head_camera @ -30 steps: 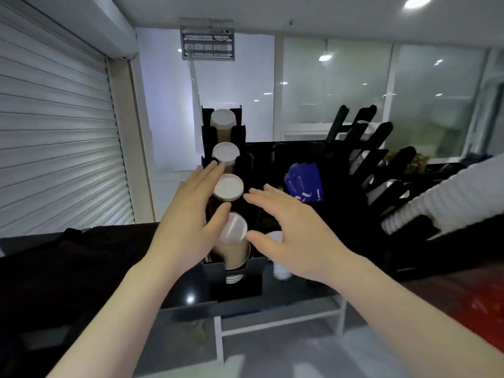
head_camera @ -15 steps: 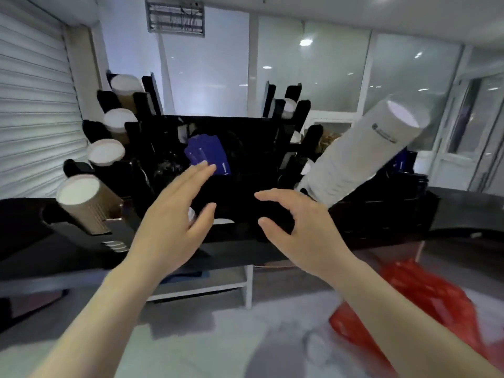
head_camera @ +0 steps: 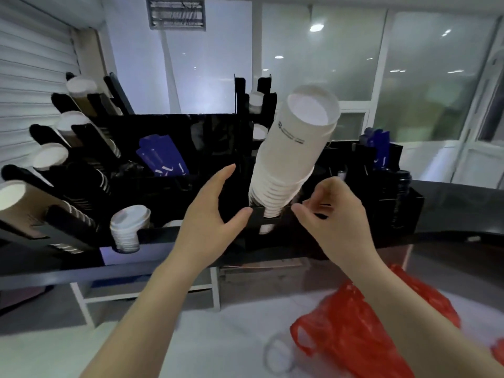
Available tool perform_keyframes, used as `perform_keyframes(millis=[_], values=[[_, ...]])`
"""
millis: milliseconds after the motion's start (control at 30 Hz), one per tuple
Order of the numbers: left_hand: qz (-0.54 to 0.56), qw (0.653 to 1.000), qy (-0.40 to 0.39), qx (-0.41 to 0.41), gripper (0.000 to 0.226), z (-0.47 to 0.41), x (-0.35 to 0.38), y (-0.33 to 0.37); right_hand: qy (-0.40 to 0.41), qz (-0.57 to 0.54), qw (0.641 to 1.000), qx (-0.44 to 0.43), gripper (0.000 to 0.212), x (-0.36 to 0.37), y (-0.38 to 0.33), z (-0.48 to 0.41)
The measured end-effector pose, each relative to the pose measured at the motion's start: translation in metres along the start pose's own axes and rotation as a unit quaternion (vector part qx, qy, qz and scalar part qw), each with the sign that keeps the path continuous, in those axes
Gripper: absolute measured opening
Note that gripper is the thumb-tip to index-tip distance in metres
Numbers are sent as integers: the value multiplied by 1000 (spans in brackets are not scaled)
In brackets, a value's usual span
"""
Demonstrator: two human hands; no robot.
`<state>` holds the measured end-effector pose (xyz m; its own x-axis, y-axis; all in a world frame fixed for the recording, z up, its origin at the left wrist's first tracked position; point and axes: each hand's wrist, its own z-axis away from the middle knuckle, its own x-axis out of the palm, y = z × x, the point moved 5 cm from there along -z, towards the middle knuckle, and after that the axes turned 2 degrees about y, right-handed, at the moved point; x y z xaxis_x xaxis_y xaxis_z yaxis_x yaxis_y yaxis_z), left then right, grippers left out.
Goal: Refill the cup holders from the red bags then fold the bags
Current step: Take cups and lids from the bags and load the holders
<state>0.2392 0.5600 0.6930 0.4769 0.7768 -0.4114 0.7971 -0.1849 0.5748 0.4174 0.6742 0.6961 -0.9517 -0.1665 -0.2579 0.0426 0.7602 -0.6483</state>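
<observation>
A tall stack of white paper cups (head_camera: 293,159) leans in the front slot of the black cup holder (head_camera: 257,215). The left hand (head_camera: 210,216), fingers straight, and the right hand (head_camera: 336,214), fingers half-curled and empty, flank it, apart. A crumpled red bag (head_camera: 354,334) lies below.

My left hand (head_camera: 210,214) is spread just left of the tall white cup stack (head_camera: 289,159) leaning in the black holder (head_camera: 256,215), thumb at its front rim. My right hand (head_camera: 335,214), fingers curled, sits just right of it. A red bag (head_camera: 354,328) lies below.
</observation>
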Motion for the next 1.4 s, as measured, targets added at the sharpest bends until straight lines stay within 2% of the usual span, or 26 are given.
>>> perform_keyframes(millis=[100,200,267,333,467,633,800,1067,1167,1400], values=[[41,999,-30,-12,89,-12,12,-2,40,-60,997,27,47,-4,0,-9],[71,996,-51,-28,101,-28,24,-10,4,-88,996,18,82,3,-7,-27],[70,994,-78,-29,105,-39,34,-16,-16,-112,994,5,89,10,-14,-40],[67,991,-115,-24,106,-50,43,-22,-27,-140,990,1,89,17,-17,-50],[95,982,-161,-19,90,-63,58,-26,-33,-151,988,27,81,22,-12,-62],[136,980,-147,-16,95,-72,70,-26,-88,-157,984,5,75,23,-13,-73],[122,985,-120,-29,95,-80,80,-35,-112,-173,979,-2,69,20,-12,-84],[116,988,-82,-56,85,-74,87,-45,-25,-145,989,11,82,18,-11,-77],[107,990,-70,-58,83,-72,85,-43,21,-165,986,-18,84,1,-30,-81],[108,989,-77,-67,90,-67,84,-45,32,-235,970,-50,79,-34,-51,-92]])
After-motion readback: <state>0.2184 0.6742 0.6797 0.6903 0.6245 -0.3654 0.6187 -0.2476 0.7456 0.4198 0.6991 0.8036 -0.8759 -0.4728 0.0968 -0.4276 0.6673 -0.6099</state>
